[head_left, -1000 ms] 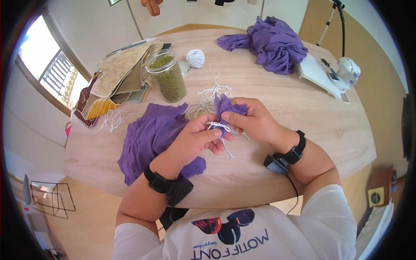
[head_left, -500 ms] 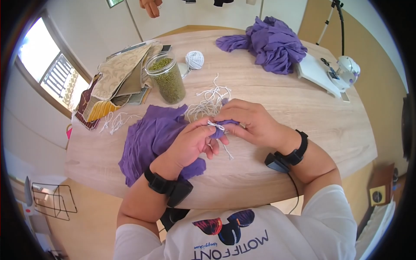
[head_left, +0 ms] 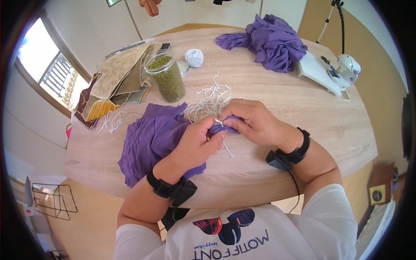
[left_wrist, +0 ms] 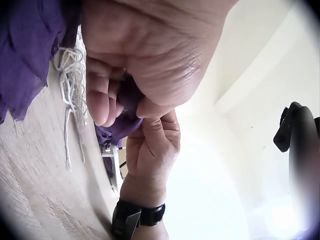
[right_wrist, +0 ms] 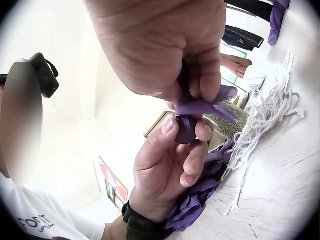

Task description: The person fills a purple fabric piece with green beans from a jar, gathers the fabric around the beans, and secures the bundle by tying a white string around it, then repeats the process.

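Between the two hands is a small purple cloth bundle (head_left: 216, 128) with white string (head_left: 219, 123) around it. The left hand (head_left: 196, 145) pinches its rounded end between thumb and fingers; the right wrist view shows that end (right_wrist: 186, 130) as a smooth ball. The right hand (head_left: 255, 122) grips the gathered cloth on the other side, and loose cloth (right_wrist: 210, 107) sticks out past its fingers. A larger purple cloth (head_left: 149, 138) lies on the table beside the left hand. Loose white strings (head_left: 208, 104) lie just beyond the hands.
A jar of green beans (head_left: 169, 82) and a ball of white yarn (head_left: 194, 58) stand farther back, with folded fabrics (head_left: 117, 78) at the left. More purple cloth (head_left: 277, 43) is heaped at the back, near a white device (head_left: 348, 69).
The bundle has turned, and the cloth that stood up above the right hand is now gathered within its grip. The left fingers have closed in around the rounded end.
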`<state>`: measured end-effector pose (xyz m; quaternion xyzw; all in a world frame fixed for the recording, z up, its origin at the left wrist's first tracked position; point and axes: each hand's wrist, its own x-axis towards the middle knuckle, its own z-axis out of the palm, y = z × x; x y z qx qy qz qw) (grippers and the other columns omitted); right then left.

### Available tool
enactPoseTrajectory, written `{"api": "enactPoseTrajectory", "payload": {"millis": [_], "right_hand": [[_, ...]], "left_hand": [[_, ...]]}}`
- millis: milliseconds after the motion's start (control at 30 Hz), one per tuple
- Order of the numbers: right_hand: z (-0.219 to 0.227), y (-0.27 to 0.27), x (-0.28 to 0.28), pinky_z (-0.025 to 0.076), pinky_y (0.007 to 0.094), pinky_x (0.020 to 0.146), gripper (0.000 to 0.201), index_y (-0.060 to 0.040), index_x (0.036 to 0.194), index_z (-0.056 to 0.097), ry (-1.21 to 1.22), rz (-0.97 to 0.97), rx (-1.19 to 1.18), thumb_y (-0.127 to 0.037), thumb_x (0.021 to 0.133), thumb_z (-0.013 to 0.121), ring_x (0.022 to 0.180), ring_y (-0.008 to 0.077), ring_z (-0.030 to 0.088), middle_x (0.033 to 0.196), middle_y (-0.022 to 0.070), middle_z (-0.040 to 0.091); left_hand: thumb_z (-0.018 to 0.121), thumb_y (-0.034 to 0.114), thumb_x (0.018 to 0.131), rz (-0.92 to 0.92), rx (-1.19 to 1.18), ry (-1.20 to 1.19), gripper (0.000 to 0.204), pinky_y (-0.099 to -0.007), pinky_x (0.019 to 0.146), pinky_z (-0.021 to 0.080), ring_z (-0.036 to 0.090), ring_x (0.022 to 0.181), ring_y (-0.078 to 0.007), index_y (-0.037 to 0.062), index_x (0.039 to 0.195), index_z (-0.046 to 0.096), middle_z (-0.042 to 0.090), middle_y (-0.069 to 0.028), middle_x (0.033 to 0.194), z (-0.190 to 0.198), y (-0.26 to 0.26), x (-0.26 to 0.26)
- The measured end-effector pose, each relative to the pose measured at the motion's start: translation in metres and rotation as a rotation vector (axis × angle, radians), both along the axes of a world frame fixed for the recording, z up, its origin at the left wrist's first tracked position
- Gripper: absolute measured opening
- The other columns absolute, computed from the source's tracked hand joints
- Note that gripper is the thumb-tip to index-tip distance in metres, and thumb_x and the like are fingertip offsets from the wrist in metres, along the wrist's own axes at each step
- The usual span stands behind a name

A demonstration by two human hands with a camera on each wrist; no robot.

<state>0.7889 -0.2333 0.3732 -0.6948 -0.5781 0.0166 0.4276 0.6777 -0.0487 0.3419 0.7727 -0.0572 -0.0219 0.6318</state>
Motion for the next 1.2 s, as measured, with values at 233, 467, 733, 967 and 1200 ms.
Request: {"api": "enactPoseTrajectory", "payload": {"millis": [233, 467, 733, 967, 1200], "right_hand": [[0.008, -0.001, 0.002, 0.051, 0.0384, 0.071, 0.025, -0.0078, 0.103, 0.059, -0.162, 0.095, 0.011, -0.016, 0.083, 0.072, 0.083, 0.0341, 0.061, 0.099, 0.0117, 0.061], [0.016, -0.01, -0.01, 0.052, 0.0344, 0.062, 0.037, -0.0101, 0.104, 0.058, -0.409, -0.147, 0.068, -0.024, 0.075, 0.077, 0.081, 0.0256, 0.063, 0.099, 0.0079, 0.058], [0.011, -0.005, -0.002, 0.048, 0.0326, 0.055, 0.016, -0.0101, 0.077, 0.056, -0.746, -0.103, 0.087, -0.018, 0.071, 0.069, 0.069, 0.0197, 0.056, 0.078, 0.0032, 0.049], [0.016, -0.009, -0.003, 0.047, 0.0325, 0.055, 0.014, -0.0103, 0.074, 0.056, -0.778, -0.083, 0.022, -0.016, 0.07, 0.067, 0.07, 0.0199, 0.055, 0.077, 0.0023, 0.048], [0.008, -0.002, 0.0, 0.05, 0.0334, 0.057, 0.014, -0.0097, 0.081, 0.06, -0.629, -0.132, 0.056, -0.017, 0.075, 0.07, 0.073, 0.0224, 0.059, 0.083, 0.0034, 0.055]], "left_hand": [[0.058, 0.016, 0.098, -0.007, -0.185, 0.075, 0.018, -0.0241, 0.059, 0.053, 0.061, 0.067, -0.0091, 0.0009, 0.107, 0.059, 0.063, -0.0038, 0.083, 0.004, 0.001, -0.002], [0.056, 0.017, 0.099, -0.037, -0.309, 0.109, 0.019, -0.0246, 0.061, 0.054, 0.063, 0.07, -0.0108, 0.0005, 0.108, 0.059, 0.064, -0.0053, 0.084, 0.002, 0.007, -0.001], [0.058, 0.016, 0.099, 0.02, -0.32, 0.049, 0.019, -0.0247, 0.063, 0.054, 0.061, 0.07, -0.0097, -0.0017, 0.105, 0.059, 0.064, -0.0054, 0.082, 0.007, -0.001, -0.001], [0.058, 0.014, 0.098, -0.017, -0.289, 0.056, 0.018, -0.024, 0.063, 0.053, 0.06, 0.071, -0.008, -0.0014, 0.106, 0.06, 0.063, -0.0035, 0.083, 0.004, 0.0, 0.001], [0.061, 0.003, 0.093, 0.111, -0.19, 0.03, 0.02, -0.0236, 0.062, 0.053, 0.061, 0.073, -0.0073, -0.0011, 0.112, 0.056, 0.063, -0.0045, 0.087, -0.003, -0.001, 0.003]]}}
